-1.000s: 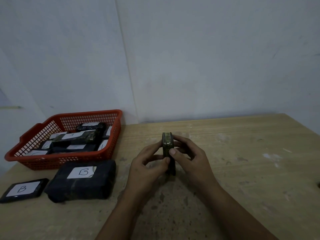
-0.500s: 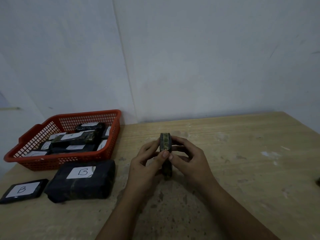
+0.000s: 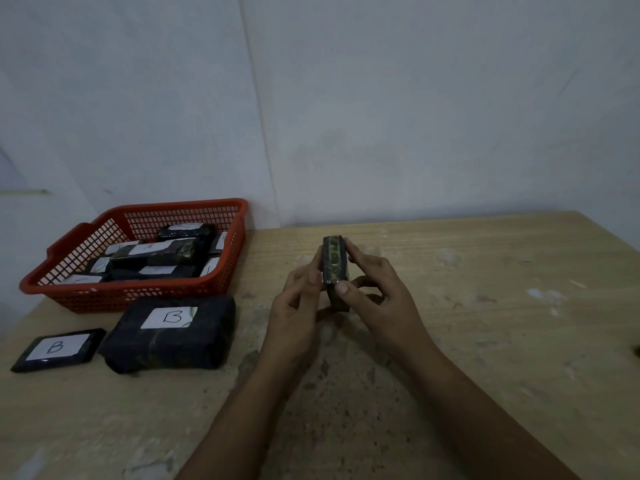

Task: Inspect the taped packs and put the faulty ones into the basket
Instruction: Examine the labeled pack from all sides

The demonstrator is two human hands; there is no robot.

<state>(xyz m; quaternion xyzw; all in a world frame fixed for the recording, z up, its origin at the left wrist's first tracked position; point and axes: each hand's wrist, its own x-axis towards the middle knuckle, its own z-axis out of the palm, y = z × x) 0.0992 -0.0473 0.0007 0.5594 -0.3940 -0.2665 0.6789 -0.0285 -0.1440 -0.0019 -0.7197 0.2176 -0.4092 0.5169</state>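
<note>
A person holds one taped pack (image 3: 334, 268) on edge above the counter (image 3: 485, 306), its narrow taped side turned up toward the camera. The left hand (image 3: 298, 306) and the right hand (image 3: 377, 299) both grip it, fingers curled round the far faces and thumbs pressed on the near end. The pack is well apart from the red basket (image 3: 138, 292), which stands at the far left of the counter and already contains several labelled packs. Just in front of the basket lie a large pack marked B (image 3: 169, 334) and, left of it, a flat pack marked B (image 3: 59, 349).

Judged stage: inspection in progress; no verdict is apparent.

Risks:
- The light is dim and the wrap is dark and glossy, so a lifted tape edge or a tear could go unnoticed.
- The hold rests mainly on the fingertips, so turning the pack to view another face could let it slip onto the counter.
- The meaning of the letters is not shown, so a sorting error toward the basket is possible.
</note>
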